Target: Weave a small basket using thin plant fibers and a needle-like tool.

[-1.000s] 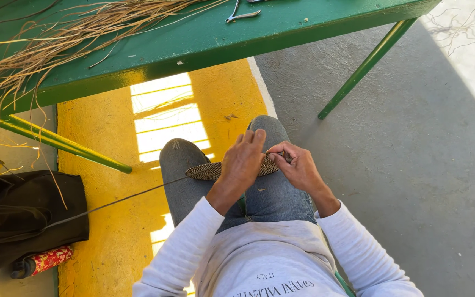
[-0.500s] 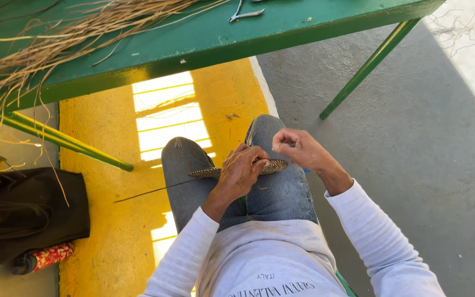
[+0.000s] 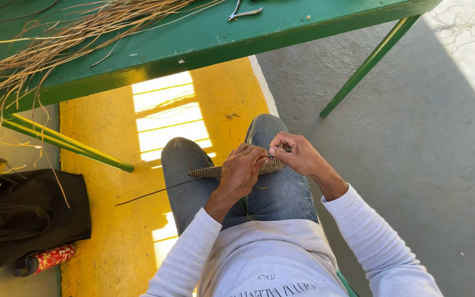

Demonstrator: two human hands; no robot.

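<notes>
I sit with a flat woven disc [image 3: 207, 172] of straw lying across my knees. My left hand [image 3: 241, 171] grips the disc's middle from above. My right hand [image 3: 296, 153] pinches a strand at the disc's right edge, fingers closed. One long thin straw strand [image 3: 149, 194] trails from the weave out to the left over my jeans and the yellow floor.
A green table [image 3: 204, 41] stands in front of me with a heap of dry straw [image 3: 56, 38] and small pliers [image 3: 243, 11] on it. A black bag [image 3: 23, 217] and a red patterned bottle [image 3: 45, 259] lie on the floor at left. Grey concrete spreads to the right.
My hands have shifted slightly on the disc and the right hand has pulled the strand up near the disc's edge. The trailing strand has moved a little over my left leg.
</notes>
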